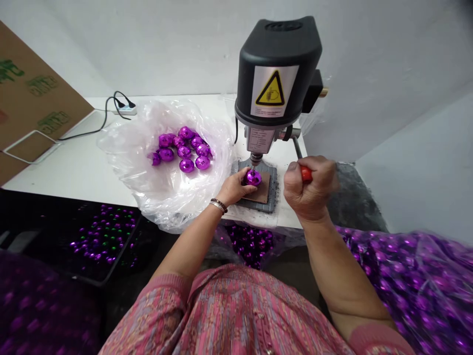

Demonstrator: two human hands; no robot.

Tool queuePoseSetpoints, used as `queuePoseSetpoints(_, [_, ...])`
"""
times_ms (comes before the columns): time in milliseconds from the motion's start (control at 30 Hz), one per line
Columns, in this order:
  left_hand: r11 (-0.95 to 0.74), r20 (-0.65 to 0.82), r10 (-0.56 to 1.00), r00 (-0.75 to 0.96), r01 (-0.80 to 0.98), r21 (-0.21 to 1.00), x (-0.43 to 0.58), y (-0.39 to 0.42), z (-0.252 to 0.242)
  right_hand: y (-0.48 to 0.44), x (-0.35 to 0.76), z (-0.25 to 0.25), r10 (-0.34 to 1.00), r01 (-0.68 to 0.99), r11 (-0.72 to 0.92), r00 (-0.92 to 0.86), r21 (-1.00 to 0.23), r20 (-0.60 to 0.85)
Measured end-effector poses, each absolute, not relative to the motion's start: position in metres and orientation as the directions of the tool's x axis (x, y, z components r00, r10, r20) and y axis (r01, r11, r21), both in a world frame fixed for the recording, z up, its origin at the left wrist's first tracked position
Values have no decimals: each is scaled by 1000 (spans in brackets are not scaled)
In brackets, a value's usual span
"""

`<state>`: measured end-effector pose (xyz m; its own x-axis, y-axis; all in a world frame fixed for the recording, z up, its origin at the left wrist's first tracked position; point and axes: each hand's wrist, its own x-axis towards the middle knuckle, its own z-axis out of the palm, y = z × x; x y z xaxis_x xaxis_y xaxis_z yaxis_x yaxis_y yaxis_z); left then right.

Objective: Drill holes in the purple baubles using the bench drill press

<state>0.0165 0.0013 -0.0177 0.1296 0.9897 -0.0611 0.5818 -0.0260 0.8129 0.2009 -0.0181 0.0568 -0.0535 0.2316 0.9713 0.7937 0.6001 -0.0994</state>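
Observation:
A small black bench drill (pixel 278 74) stands on the white table (pixel 74 162). My left hand (pixel 233 187) pinches a shiny purple bauble (pixel 253 177) and holds it on a brown pad (pixel 263 193) right under the drill's chuck (pixel 255 158). My right hand (pixel 309 187) is a fist around the red knob (pixel 306 173) of the drill's feed lever, to the right of the base. A bracelet sits on my left wrist.
A clear plastic bag (pixel 166 197) left of the drill holds several purple baubles (pixel 183 149). A cardboard sheet (pixel 33 98) leans at the far left, with a power strip (pixel 125 109) behind. More purple baubles fill a black tray (pixel 103 236) below and a bag (pixel 410 276) at right.

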Motion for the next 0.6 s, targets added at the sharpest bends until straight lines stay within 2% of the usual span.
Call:
queuePoseSetpoints(167, [-43,-40,991,126,593,804,16,1,-17,-19,197,46,204,762,640,-39,-103,978])
queuePoseSetpoints(300, [-55,-27,991,130,586,809,18,2,-17,-16,192,65,202,761,629,35,-157,979])
queuePoseSetpoints(367, [-50,-23,993,115,588,807,19,-1,-15,-10,192,87,260,756,609,93,-238,961])
queuePoseSetpoints(467, [-71,17,995,95,602,795,17,-17,-13,2,192,117,419,699,574,197,-426,886])
queuePoseSetpoints(533, [-161,60,981,184,603,781,11,-35,-11,8,193,127,470,661,568,228,-490,853])
queuePoseSetpoints(600, [-278,72,932,356,572,771,1,-56,-8,9,193,128,476,643,577,237,-504,847])
